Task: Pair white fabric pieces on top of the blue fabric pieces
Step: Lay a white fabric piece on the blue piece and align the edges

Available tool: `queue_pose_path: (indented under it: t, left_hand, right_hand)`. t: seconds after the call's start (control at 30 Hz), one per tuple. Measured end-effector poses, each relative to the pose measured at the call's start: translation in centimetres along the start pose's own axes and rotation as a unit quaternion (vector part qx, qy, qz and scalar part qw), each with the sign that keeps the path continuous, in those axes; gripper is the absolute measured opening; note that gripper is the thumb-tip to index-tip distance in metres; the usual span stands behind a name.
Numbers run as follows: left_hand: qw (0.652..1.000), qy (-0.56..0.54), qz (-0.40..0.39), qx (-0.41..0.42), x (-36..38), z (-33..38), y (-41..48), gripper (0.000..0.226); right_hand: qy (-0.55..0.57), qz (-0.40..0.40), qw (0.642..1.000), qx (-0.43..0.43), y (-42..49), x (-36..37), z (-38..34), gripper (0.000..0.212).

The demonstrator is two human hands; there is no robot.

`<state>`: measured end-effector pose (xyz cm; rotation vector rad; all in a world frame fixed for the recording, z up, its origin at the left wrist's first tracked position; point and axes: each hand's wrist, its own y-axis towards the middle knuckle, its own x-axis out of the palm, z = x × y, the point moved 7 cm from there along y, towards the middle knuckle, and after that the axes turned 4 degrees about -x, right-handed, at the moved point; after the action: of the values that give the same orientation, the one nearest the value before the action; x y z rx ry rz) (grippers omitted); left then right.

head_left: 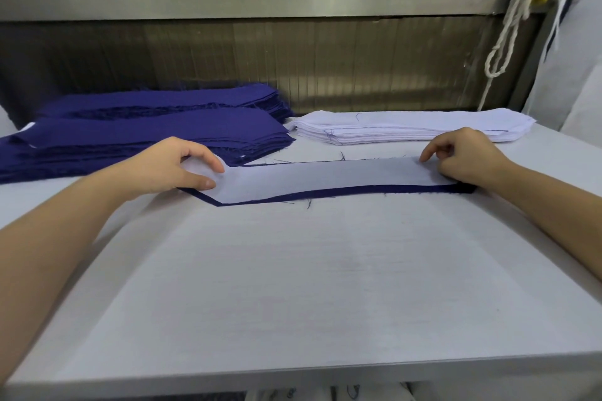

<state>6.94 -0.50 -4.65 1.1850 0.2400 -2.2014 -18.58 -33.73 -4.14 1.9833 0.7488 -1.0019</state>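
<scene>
A long white fabric piece (325,177) lies on a blue fabric piece (342,191) in the middle of the table; the blue shows as a thin border along the near edge and left tip. My left hand (172,166) pinches the white piece's left end between thumb and fingers. My right hand (462,156) rests on its right end, fingers curled and the forefinger pointing down onto the cloth.
Two stacks of blue pieces (156,133) lie at the back left, and a stack of white pieces (407,127) at the back right. A metal wall (293,52) stands behind the white table (293,286). White cords (521,10) hang at the upper right.
</scene>
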Motion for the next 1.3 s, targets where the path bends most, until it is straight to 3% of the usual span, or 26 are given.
queue_pose_path:
  t: [0.6,0.93,1.3]
  left_hand:
    - [1.000,0.001,-0.002,-0.008,-0.2,-0.5,0.0,0.026]
    - [1.000,0.001,-0.007,-0.014,-0.2,-0.6,0.1,0.029]
    - [1.000,0.010,-0.004,-0.026,-0.2,-0.5,0.0,0.025]
  right_hand:
    - [0.066,-0.026,0.996,0.045,0.2,-0.4,1.0,0.022]
    - [0.005,-0.038,0.999,0.015,0.2,-0.4,0.9,0.030]
    - [-0.098,-0.058,0.993,-0.030,0.0,-0.1,0.2,0.015]
